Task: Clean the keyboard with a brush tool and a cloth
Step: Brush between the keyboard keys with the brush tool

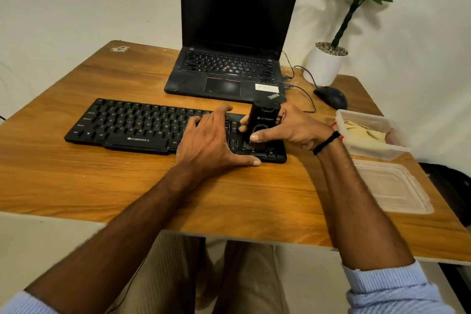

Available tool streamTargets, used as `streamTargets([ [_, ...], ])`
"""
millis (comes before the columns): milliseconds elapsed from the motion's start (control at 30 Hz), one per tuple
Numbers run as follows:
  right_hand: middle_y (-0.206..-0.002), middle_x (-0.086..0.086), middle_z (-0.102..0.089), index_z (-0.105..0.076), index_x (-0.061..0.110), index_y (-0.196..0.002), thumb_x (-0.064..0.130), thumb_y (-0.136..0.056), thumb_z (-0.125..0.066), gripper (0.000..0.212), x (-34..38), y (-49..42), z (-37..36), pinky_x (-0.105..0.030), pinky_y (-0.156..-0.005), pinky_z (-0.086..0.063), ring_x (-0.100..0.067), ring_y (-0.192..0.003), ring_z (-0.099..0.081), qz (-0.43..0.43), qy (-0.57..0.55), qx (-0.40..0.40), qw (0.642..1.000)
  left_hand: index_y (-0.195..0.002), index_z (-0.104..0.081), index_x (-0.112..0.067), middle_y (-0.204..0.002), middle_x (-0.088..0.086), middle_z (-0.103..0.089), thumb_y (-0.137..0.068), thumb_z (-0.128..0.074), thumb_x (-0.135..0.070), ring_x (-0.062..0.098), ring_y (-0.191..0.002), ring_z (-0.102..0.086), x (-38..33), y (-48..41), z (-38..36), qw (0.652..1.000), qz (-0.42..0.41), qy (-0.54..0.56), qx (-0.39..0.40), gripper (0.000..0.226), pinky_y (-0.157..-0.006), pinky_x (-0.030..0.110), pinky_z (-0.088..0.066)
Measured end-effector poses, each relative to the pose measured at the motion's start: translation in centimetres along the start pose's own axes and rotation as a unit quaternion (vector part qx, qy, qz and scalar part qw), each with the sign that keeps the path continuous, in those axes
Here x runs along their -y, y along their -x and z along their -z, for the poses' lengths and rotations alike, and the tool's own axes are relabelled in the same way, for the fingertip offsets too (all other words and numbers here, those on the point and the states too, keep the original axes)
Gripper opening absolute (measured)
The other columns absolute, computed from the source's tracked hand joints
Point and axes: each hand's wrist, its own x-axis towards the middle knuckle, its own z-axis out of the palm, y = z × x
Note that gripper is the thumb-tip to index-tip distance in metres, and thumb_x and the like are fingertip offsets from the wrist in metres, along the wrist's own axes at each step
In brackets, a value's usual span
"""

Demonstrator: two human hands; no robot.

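Note:
A black external keyboard (132, 125) lies across the middle of the wooden table (76, 181). My left hand (212, 143) rests flat on the keyboard's right half, fingers spread, thumb along its front edge. My right hand (293, 127) grips a black brush tool (262, 122) upright over the number pad, bristles down on the keys. A beige cloth (364, 130) lies in an open clear plastic box (377, 150) at the right.
An open black laptop (229, 69) with a dark screen stands behind the keyboard. A black mouse (331, 97) and cables lie to its right, beside a white plant pot (323, 64). The box's clear lid (392, 186) lies near the table's right front edge.

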Motion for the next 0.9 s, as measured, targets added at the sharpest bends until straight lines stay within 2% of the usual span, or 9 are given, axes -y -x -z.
streamTargets([
  [133, -0.109, -0.002, -0.071, -0.066, 0.014, -0.114, 0.032, -0.070, -0.087, 0.052, 0.0, -1.2, -0.7, -0.047, -0.092, -0.056, -0.018, -0.103, -0.068, -0.001, 0.054, -0.181, 0.982, -0.155, -0.022, -0.022, -0.147, 0.005, -0.052, -0.050, -0.056, -0.103, 0.022, -0.135, -0.049, 0.0, 0.0, -0.1, 1.000, -0.001, 0.005, -0.002, 0.137, -0.121, 0.047, -0.026],
  [167, -0.110, -0.002, -0.071, -0.066, 0.014, -0.114, 0.034, -0.068, -0.088, 0.055, -0.2, -1.3, -0.4, -0.048, -0.093, -0.056, -0.018, -0.104, -0.068, -0.002, 0.047, -0.180, 0.983, -0.155, -0.022, -0.022, -0.147, 0.005, -0.052, -0.050, -0.057, -0.103, 0.022, -0.135, -0.049, 0.0, 0.0, -0.1, 1.000, -0.001, 0.005, -0.002, 0.137, -0.121, 0.047, -0.026],
  [267, -0.114, -0.007, -0.072, -0.068, 0.011, -0.117, 0.023, -0.072, -0.086, 0.050, -0.3, -0.6, -0.1, -0.046, -0.096, -0.053, -0.023, -0.110, -0.067, -0.001, 0.013, -0.034, 0.999, -0.155, -0.021, -0.022, -0.149, 0.004, -0.051, -0.050, -0.058, -0.102, 0.021, -0.137, -0.048, 0.0, -0.1, -0.1, 1.000, 0.001, 0.007, -0.001, 0.137, -0.122, 0.046, -0.025],
  [300, -0.113, -0.007, -0.073, -0.068, 0.010, -0.116, 0.020, -0.074, -0.085, 0.046, -0.2, -0.5, -0.3, -0.044, -0.095, -0.054, -0.022, -0.109, -0.068, 0.002, 0.020, -0.038, 0.999, -0.155, -0.021, -0.023, -0.149, 0.004, -0.051, -0.050, -0.058, -0.102, 0.021, -0.137, -0.048, 0.1, -0.1, 0.0, 1.000, 0.001, 0.008, -0.001, 0.136, -0.122, 0.046, -0.025],
  [433, -0.109, -0.002, -0.071, -0.066, 0.013, -0.116, 0.030, -0.073, -0.085, 0.050, -0.2, -1.1, -0.5, -0.042, -0.091, -0.057, -0.017, -0.104, -0.068, 0.002, 0.056, -0.194, 0.979, -0.154, -0.022, -0.022, -0.145, 0.005, -0.053, -0.050, -0.056, -0.103, 0.022, -0.134, -0.050, 0.1, 0.0, -0.1, 1.000, -0.003, 0.006, -0.009, 0.136, -0.121, 0.047, -0.027],
  [567, -0.112, -0.009, -0.073, -0.068, 0.007, -0.115, 0.018, -0.074, -0.085, 0.046, -0.2, -0.7, -0.7, -0.043, -0.093, -0.056, -0.023, -0.107, -0.069, 0.004, 0.002, -0.064, 0.998, -0.155, -0.022, -0.022, -0.147, 0.005, -0.052, -0.051, -0.057, -0.103, 0.022, -0.135, -0.049, 0.1, 0.0, -0.2, 1.000, -0.002, 0.007, -0.011, 0.136, -0.121, 0.046, -0.025],
  [700, -0.102, -0.001, -0.073, -0.067, 0.014, -0.106, 0.027, -0.073, -0.086, 0.041, -0.2, -1.3, -0.9, -0.032, -0.080, -0.059, -0.016, -0.096, -0.071, -0.002, 0.029, -0.188, 0.982, -0.155, -0.021, -0.022, -0.147, 0.005, -0.052, -0.051, -0.055, -0.103, 0.022, -0.135, -0.050, 0.1, -0.1, -0.2, 1.000, -0.005, 0.005, -0.012, 0.136, -0.121, 0.046, -0.025],
  [833, -0.109, -0.006, -0.073, -0.069, 0.011, -0.112, 0.036, -0.067, -0.089, 0.055, -0.8, -1.2, -0.1, -0.049, -0.092, -0.056, -0.021, -0.103, -0.070, -0.010, 0.047, -0.109, 0.993, -0.154, -0.021, -0.021, -0.145, 0.006, -0.054, -0.051, -0.054, -0.104, 0.022, -0.134, -0.051, 0.2, -0.1, -0.3, 1.000, -0.008, -0.001, -0.021, 0.136, -0.120, 0.046, -0.028],
  [900, -0.109, -0.006, -0.073, -0.068, 0.012, -0.112, 0.033, -0.069, -0.088, 0.052, -0.7, -1.2, -0.1, -0.048, -0.091, -0.056, -0.020, -0.103, -0.070, -0.011, 0.040, -0.142, 0.989, -0.154, -0.022, -0.021, -0.145, 0.005, -0.054, -0.051, -0.055, -0.103, 0.022, -0.133, -0.051, 0.2, -0.1, -0.4, 1.000, -0.010, 0.003, -0.023, 0.135, -0.120, 0.046, -0.028],
])
